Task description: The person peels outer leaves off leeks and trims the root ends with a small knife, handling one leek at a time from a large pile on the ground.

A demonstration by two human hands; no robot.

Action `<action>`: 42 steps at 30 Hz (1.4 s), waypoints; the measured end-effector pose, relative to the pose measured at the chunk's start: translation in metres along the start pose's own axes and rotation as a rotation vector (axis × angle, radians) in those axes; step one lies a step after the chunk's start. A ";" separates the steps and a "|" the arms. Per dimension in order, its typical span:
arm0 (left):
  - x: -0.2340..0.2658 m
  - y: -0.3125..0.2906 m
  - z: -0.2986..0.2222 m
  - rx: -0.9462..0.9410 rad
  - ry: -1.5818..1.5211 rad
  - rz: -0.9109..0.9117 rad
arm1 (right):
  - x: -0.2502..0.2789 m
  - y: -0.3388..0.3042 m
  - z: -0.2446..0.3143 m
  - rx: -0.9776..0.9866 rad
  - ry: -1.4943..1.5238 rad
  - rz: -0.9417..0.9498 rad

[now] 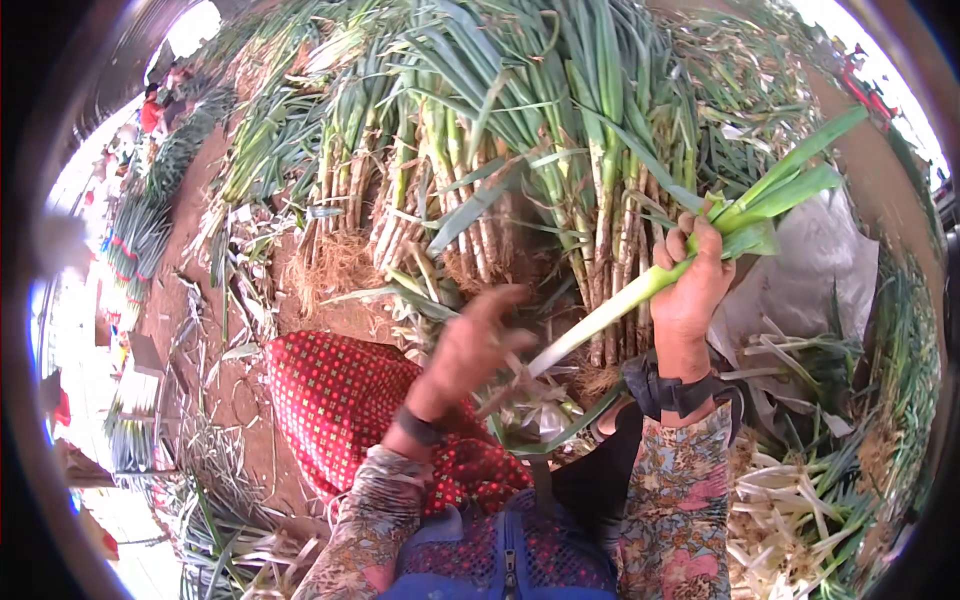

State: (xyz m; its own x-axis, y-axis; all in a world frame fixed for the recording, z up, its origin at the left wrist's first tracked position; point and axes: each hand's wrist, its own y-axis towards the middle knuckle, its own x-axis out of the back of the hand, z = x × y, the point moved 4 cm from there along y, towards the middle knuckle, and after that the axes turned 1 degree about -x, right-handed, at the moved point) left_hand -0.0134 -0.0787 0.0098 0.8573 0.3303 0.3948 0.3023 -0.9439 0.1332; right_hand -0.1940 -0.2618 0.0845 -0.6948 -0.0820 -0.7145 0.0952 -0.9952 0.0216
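My leek (632, 297) right of centre, slanting, white end (548, 358) near-left, leaves (790, 193) far-right, my right hand (694, 262) wrapped round it, my blurred left hand (468, 350) loosely spread beside the white end

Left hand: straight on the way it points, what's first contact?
Probably the long, pale-stalked, green-leaved leek bundle, ahead and to the right; the left hand is motion-blurred and depth is unclear.

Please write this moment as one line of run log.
Right hand: grips leek by upper stalk | Left hand: blurred near leek's white end, hold unclear | Nearby: red patterned cloth, other leeks
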 end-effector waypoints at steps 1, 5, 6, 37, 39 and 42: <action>-0.027 0.001 -0.013 -0.085 -0.179 0.010 | 0.002 -0.002 -0.007 0.001 -0.007 0.051; -0.071 0.001 -0.027 0.075 -0.010 0.122 | -0.017 -0.021 -0.018 -0.127 0.019 0.270; -0.068 0.000 -0.027 0.080 -0.009 0.120 | -0.018 -0.024 -0.015 -0.133 0.020 0.270; -0.050 0.020 -0.074 -0.606 0.255 0.112 | -0.008 -0.036 -0.016 -0.154 -0.291 0.115; -0.047 0.010 -0.075 -0.741 0.281 0.031 | -0.006 -0.031 -0.014 -0.066 -0.351 0.151; -0.045 -0.001 -0.074 -0.810 0.291 -0.001 | 0.005 -0.026 -0.013 -0.121 -0.343 0.070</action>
State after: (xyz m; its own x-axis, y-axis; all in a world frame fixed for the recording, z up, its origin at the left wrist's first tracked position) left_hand -0.0827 -0.0933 0.0589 0.6831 0.4215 0.5964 -0.1823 -0.6924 0.6981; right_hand -0.1906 -0.2359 0.0708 -0.8802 -0.1833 -0.4379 0.2207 -0.9747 -0.0356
